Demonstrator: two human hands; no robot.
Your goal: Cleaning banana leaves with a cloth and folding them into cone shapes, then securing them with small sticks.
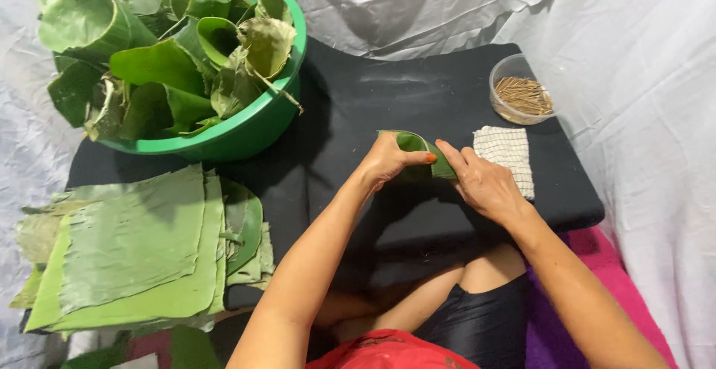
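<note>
A folded green banana-leaf piece [419,150] is held over the black mat [388,93] by both hands. My left hand [388,162] grips its left side with the thumb pressed across the fold. My right hand [485,183] pinches its right end with the fingertips. The leaf is curled into a small cone-like shape, partly hidden by the fingers.
A green basin [246,134] full of rolled leaf scraps stands at the back left. A stack of flat cut leaves [142,250] lies at the front left. A clear bowl of thin wooden sticks [522,93] and a white checked cloth [509,153] sit at the right.
</note>
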